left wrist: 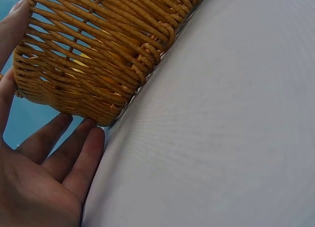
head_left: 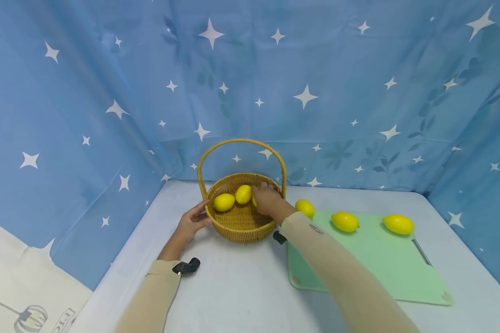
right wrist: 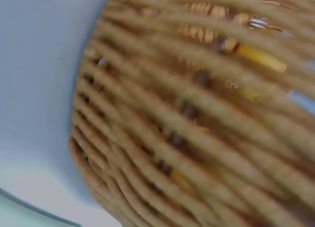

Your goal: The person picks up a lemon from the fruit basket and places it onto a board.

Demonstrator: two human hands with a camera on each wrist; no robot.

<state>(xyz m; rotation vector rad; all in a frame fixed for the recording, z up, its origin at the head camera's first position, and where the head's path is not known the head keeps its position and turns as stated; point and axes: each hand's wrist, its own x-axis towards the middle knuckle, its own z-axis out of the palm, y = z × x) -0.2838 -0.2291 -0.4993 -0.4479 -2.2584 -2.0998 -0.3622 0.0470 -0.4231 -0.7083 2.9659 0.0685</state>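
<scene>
A brown wicker basket (head_left: 242, 231) with a tall arched handle stands on the table. Inside it lie two yellow lemons, a left lemon (head_left: 224, 202) and a middle lemon (head_left: 243, 194). My right hand (head_left: 268, 200) reaches into the basket's right side and holds another lemon (head_left: 254, 201), mostly hidden by the fingers. At the basket's left side, my left hand (head_left: 193, 221) touches the outer wall and rim with fingers spread and fairly straight. The left wrist view shows those fingers (left wrist: 86, 160) against the weave. Only the woven wall (right wrist: 162, 109) fills the right wrist view; the right hand is out of sight there.
A light green cutting board (head_left: 366, 259) lies to the right, partly under my right forearm. Along its far part sit three lemons: one near the basket (head_left: 305, 208), a second (head_left: 345, 222) and a third (head_left: 398, 224). A thin metal piece (head_left: 422, 252) lies at its right. Blue curtain (head_left: 250, 115) hangs behind.
</scene>
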